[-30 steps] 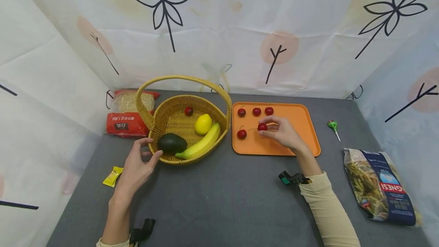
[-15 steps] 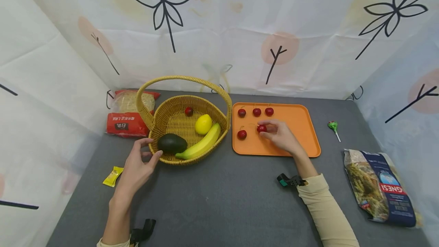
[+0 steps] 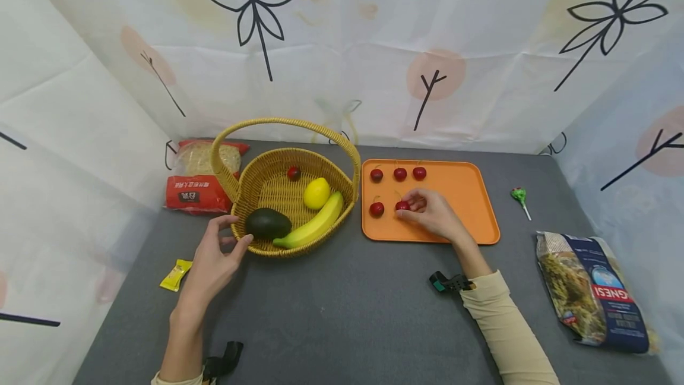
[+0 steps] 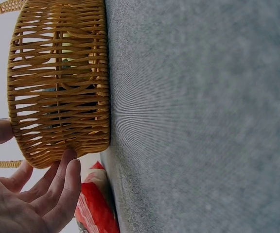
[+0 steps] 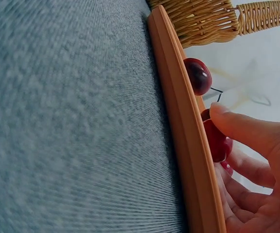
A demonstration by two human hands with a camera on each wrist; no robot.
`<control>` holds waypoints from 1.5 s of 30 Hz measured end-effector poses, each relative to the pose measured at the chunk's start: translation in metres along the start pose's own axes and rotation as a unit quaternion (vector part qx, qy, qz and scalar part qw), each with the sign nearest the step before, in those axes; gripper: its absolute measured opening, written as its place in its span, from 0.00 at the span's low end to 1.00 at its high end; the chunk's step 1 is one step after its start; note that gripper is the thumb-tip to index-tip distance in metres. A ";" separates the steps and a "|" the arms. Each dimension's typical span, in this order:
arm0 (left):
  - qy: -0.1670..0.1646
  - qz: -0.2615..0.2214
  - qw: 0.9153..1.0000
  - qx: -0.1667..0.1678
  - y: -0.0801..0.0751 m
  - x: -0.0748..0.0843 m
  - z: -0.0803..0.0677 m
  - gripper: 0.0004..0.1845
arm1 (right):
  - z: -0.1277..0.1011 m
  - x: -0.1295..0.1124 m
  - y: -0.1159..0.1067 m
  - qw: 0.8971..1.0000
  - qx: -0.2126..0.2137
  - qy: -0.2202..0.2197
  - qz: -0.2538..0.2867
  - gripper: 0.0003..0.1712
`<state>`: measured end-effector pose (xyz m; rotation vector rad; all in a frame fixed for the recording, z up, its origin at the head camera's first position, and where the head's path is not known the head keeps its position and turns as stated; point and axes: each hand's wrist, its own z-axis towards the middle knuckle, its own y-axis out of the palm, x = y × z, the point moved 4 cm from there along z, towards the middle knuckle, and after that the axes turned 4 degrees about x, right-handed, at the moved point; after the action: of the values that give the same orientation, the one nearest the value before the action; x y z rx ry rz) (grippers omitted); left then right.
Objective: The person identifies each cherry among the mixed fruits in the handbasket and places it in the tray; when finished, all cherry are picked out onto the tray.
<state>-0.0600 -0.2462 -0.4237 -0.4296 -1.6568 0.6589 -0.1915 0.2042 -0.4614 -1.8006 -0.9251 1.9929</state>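
Observation:
The left hand (image 3: 214, 260) holds the left front rim of a yellow wicker basket (image 3: 262, 159), its thumb and fingers spread along the edge; the left wrist view shows fingertips against the woven wall (image 4: 57, 97). Inside the basket lie an avocado (image 3: 268, 223), a banana (image 3: 312, 224), a lemon (image 3: 317, 193) and a dark red fruit (image 3: 294, 173). Over an orange tray (image 3: 454, 195), the right hand (image 3: 433, 212) pinches a red cherry (image 5: 214, 141) between thumb and fingers, low at the tray surface. Left of it sits another cherry (image 3: 376, 209).
Three cherries line the tray's back, one cherry (image 3: 419, 173) rightmost. A green-wrapped lollipop (image 3: 518, 196) and an Agnesi bag (image 3: 593, 290) lie at right. Behind the basket's left side is a red food packet (image 3: 198, 192); a yellow wrapped sweet (image 3: 176, 275) lies near the left forearm.
The right hand has shifted slightly left and toward the wearer with its cherry, bringing it in line with the front-left cherry. The left hand and basket have stayed put.

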 end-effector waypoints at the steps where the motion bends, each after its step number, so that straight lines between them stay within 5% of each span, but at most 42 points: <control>1: 0.000 0.000 1.000 0.000 0.000 0.000 0.000 0.35 | 0.000 0.000 0.000 1.000 -0.001 0.002 0.000 0.22; 13: -0.002 -0.002 1.000 0.005 0.001 0.000 -0.001 0.35 | -0.004 -0.010 -0.015 1.000 -0.011 0.010 0.028 0.29; 19: -0.006 0.000 1.000 0.004 0.002 0.000 -0.002 0.34 | -0.017 -0.050 -0.027 0.996 0.004 -0.044 0.080 0.23; 24: -0.005 0.001 1.000 0.005 0.002 0.001 -0.002 0.34 | -0.029 -0.105 -0.026 0.983 -0.007 -0.128 0.135 0.17; 29: -0.005 0.000 1.000 0.002 0.002 0.002 -0.002 0.34 | -0.026 -0.153 -0.002 0.968 -0.057 -0.185 0.159 0.18; 36: -0.006 0.001 1.000 0.002 0.001 0.001 -0.002 0.34 | 0.014 -0.188 0.053 0.962 -0.118 -0.181 0.169 0.18; 45: -0.003 0.004 1.000 0.002 0.000 0.001 0.000 0.34 | 0.085 -0.203 0.115 0.974 -0.146 -0.146 0.090 0.22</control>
<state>-0.0604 -0.2460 -0.4228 -0.4329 -1.6604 0.6698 -0.2165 -0.0277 -0.3763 -1.8235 -1.2384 2.3902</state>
